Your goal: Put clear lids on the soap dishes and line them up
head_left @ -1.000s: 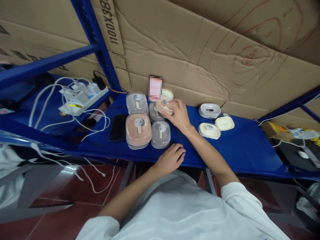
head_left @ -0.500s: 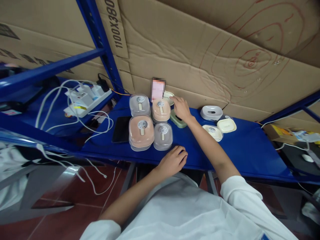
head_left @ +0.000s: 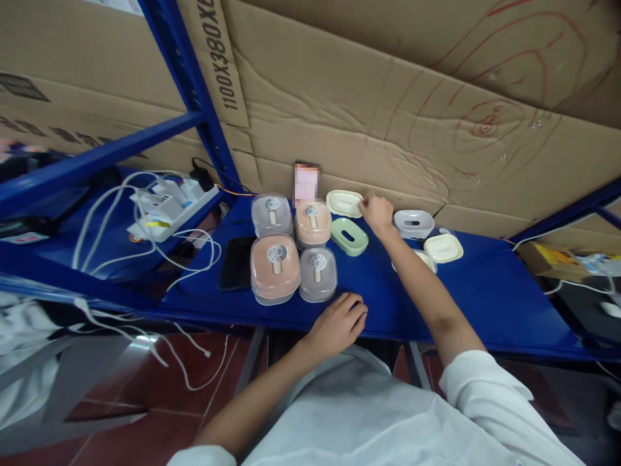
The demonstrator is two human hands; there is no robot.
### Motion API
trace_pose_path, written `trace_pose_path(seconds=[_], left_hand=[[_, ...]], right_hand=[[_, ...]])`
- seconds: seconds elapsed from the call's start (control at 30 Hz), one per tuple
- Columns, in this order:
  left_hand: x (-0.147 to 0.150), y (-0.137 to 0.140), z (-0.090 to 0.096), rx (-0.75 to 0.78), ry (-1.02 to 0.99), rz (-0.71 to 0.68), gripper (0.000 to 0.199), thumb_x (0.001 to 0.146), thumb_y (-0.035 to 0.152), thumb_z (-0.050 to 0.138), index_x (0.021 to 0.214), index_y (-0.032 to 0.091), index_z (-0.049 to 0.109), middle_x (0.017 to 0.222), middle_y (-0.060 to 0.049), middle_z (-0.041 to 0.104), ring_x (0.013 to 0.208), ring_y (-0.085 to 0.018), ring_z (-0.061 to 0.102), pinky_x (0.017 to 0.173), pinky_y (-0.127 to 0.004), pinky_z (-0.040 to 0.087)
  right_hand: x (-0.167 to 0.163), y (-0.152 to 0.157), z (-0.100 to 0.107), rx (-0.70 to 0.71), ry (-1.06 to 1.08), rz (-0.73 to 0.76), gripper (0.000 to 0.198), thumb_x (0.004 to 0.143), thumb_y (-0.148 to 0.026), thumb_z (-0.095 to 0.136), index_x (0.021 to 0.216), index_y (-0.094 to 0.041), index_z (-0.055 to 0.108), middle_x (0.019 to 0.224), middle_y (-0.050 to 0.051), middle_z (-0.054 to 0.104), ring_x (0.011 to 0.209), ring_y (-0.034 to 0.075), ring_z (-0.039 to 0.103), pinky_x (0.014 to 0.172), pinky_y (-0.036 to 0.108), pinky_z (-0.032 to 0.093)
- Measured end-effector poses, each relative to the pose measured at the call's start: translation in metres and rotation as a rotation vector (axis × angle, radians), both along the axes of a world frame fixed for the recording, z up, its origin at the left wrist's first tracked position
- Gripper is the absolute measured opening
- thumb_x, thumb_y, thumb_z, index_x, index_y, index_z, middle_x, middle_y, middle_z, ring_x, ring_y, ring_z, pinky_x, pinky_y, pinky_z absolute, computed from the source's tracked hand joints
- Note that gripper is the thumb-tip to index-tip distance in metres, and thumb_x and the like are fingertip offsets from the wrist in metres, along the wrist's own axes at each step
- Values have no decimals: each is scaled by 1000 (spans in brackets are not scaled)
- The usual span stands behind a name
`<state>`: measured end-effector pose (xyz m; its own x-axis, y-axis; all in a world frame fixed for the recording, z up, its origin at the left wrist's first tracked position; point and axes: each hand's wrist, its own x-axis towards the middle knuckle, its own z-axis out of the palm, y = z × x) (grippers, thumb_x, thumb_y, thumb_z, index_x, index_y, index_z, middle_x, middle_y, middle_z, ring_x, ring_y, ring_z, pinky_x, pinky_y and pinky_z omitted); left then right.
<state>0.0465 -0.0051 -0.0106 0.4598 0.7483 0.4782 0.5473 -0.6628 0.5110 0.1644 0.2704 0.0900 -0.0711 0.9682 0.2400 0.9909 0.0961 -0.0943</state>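
Cream-coloured oval plastic tray [head_left: 344, 202], at the back of the blue table [head_left: 490, 298], and it lies nearly crosswise! Its long axis runs left to right, roughly along the brown cardboard wall [head_left: 310, 90], the right end dipping slightly toward the person. That right end is where the bare right hand [head_left: 369, 204] has it, fingertips in a narrow pinch on the rim; whether the tray rests on the table or sits just above, I can't tell. Its left end points toward the upright phone with a blurred screen [head_left: 306, 184].

Just in front, a pale green oval plastic holder with a slot [head_left: 358, 246] slants from back left to front right. Now the containers: four rounded-square clear-covered plastic boxes [head_left: 275, 266] stand grouped on the left, two peach and two grey, each with a round label and a pale bar; what they hold, I can't make out. Over on the right, a light grey slotted oval holder [head_left: 414, 223] stands near a cream rounded lid-like piece [head_left: 443, 248]. Down front, the bare left hand [head_left: 338, 322] rests palm down at the table edge, fingers loosely bent and slightly parted.
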Motion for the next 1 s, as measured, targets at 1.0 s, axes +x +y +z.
trace_pose_path(seconds=[1.0], left_hand=[[2,-1,-2,147,259,25,34,108,32,58,140,22,62,123,-13,70,114,-28,68,102,-47,53]], right_hand=[[75,-105,-54,16,137,674,33,102,-33,70,129,-15,74,125,18,76,122,33,68,110,54,47]])
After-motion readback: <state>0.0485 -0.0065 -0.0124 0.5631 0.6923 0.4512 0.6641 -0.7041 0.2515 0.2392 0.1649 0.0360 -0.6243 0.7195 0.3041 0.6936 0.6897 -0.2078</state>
